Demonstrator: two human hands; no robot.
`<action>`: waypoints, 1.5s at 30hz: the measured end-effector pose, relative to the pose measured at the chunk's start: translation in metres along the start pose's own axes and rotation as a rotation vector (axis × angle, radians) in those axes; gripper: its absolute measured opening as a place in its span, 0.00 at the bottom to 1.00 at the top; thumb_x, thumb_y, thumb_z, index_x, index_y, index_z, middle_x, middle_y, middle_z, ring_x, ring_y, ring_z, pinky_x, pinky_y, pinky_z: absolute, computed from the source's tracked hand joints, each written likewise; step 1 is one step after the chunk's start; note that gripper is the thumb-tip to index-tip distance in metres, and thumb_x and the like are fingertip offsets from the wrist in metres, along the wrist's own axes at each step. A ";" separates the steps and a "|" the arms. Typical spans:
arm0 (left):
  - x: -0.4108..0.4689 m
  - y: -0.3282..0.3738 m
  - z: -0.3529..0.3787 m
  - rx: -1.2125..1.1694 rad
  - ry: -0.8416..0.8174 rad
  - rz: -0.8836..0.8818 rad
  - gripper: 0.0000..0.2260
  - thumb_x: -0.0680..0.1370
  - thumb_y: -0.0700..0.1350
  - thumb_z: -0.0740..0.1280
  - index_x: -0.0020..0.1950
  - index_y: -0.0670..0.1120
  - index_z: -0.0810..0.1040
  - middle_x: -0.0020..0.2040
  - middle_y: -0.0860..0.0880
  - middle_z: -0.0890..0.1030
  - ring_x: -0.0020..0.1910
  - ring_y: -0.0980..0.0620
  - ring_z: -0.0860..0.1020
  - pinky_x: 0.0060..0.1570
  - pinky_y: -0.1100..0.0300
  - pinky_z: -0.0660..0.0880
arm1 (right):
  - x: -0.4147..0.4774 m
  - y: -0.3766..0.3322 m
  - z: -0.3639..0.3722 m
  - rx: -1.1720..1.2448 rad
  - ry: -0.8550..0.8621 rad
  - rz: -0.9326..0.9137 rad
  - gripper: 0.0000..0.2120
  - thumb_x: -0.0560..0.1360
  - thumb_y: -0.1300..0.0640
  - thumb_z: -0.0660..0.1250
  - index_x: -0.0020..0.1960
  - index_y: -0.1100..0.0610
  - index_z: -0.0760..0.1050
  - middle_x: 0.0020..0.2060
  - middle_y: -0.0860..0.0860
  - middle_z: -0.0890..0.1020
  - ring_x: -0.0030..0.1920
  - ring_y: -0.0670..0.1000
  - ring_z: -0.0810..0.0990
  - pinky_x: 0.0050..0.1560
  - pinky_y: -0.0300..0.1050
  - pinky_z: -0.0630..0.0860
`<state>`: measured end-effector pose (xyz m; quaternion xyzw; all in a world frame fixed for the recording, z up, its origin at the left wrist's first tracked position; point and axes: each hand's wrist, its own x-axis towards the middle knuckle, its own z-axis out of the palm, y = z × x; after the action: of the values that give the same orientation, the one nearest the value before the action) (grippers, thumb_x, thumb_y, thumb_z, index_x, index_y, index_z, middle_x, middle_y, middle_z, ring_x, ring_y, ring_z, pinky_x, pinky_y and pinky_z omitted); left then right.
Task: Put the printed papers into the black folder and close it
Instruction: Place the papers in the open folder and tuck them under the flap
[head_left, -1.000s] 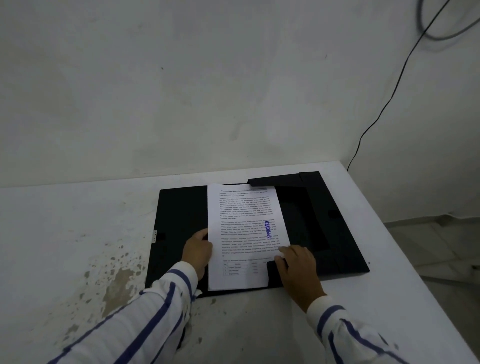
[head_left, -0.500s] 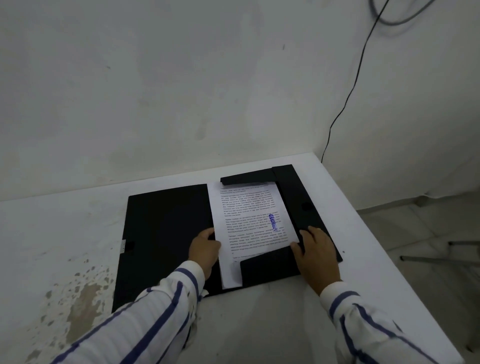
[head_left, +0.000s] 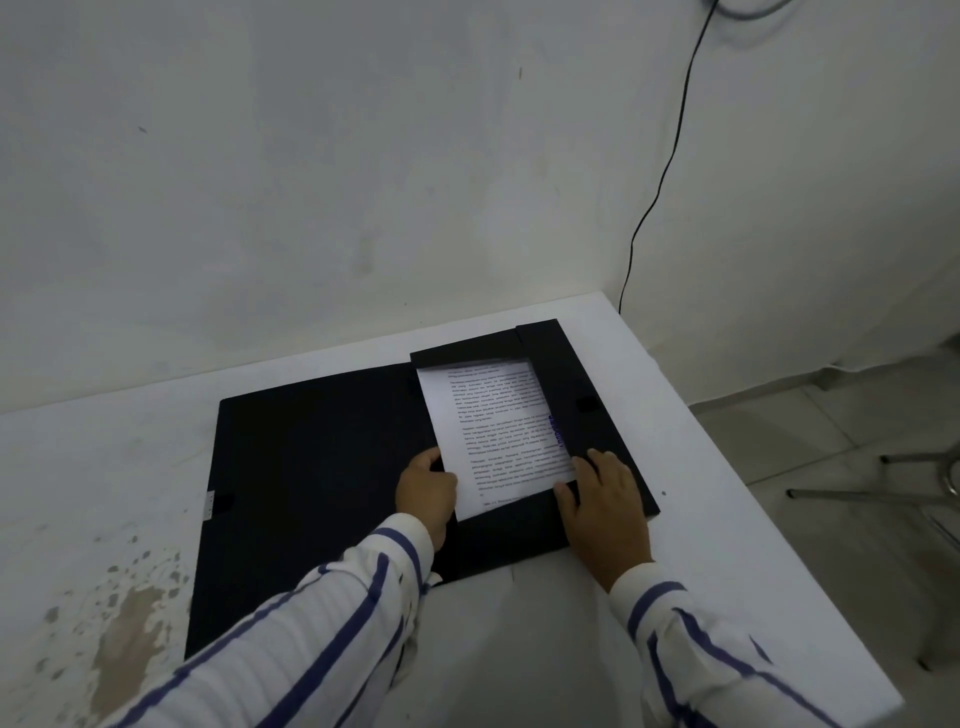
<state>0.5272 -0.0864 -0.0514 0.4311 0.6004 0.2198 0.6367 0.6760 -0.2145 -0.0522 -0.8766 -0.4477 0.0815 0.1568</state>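
Nearest me, both forearms reach forward from the bottom of the view in white sleeves with blue stripes, the left sleeve (head_left: 322, 618) crossing over the near edge of the black folder (head_left: 311, 467) and the right sleeve (head_left: 691, 639) coming in over the bare white table (head_left: 519, 649). I count two hands, one folder and one visible stack of printed papers (head_left: 498, 431); how many sheets lie in it I cannot tell.

My left hand (head_left: 426, 488) sits knuckles up at the lower left edge of the papers, its fingers curled loosely and touching that edge; whether it pinches the sheet or only steadies it I cannot tell. My right hand (head_left: 602, 504) lies flat, palm down and fingers spread, pressing on the folder's right side flap (head_left: 576, 395) and near flap where they meet at the papers' lower right corner. It grasps nothing.

The folder lies open on the table, its wide cover spread flat to the left. The papers rest in its right half, tucked under three black flaps: near, right and far (head_left: 467, 353). A blue stamp (head_left: 557, 431) shows at the page's right edge, partly covered by the side flap.

Left of the folder the tabletop is worn, with brown patches (head_left: 130, 623). Beyond the table stands a pale wall (head_left: 363, 182), with a black cable (head_left: 670, 150) running down it toward the table's far right corner.
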 end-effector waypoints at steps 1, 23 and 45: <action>-0.001 0.001 0.004 -0.001 -0.002 0.002 0.22 0.77 0.30 0.58 0.70 0.44 0.71 0.64 0.41 0.78 0.59 0.42 0.78 0.61 0.44 0.77 | 0.000 0.000 0.000 -0.004 -0.001 -0.001 0.21 0.77 0.48 0.58 0.65 0.58 0.68 0.67 0.59 0.71 0.69 0.60 0.65 0.71 0.55 0.60; -0.003 0.009 0.011 0.332 -0.029 0.046 0.21 0.76 0.32 0.57 0.68 0.41 0.73 0.60 0.40 0.80 0.56 0.40 0.79 0.57 0.45 0.79 | 0.001 0.001 0.002 -0.020 -0.005 -0.007 0.21 0.77 0.47 0.57 0.64 0.58 0.69 0.66 0.59 0.72 0.69 0.61 0.65 0.71 0.56 0.60; -0.013 0.015 -0.028 0.219 -0.111 -0.037 0.25 0.78 0.34 0.58 0.75 0.44 0.63 0.58 0.41 0.78 0.43 0.50 0.76 0.40 0.59 0.75 | 0.000 -0.018 0.004 0.023 0.028 -0.061 0.18 0.76 0.53 0.60 0.61 0.63 0.71 0.62 0.62 0.75 0.65 0.61 0.69 0.69 0.55 0.64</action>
<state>0.5020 -0.0808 -0.0292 0.4983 0.5927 0.1169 0.6219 0.6607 -0.2037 -0.0500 -0.8618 -0.4708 0.0696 0.1756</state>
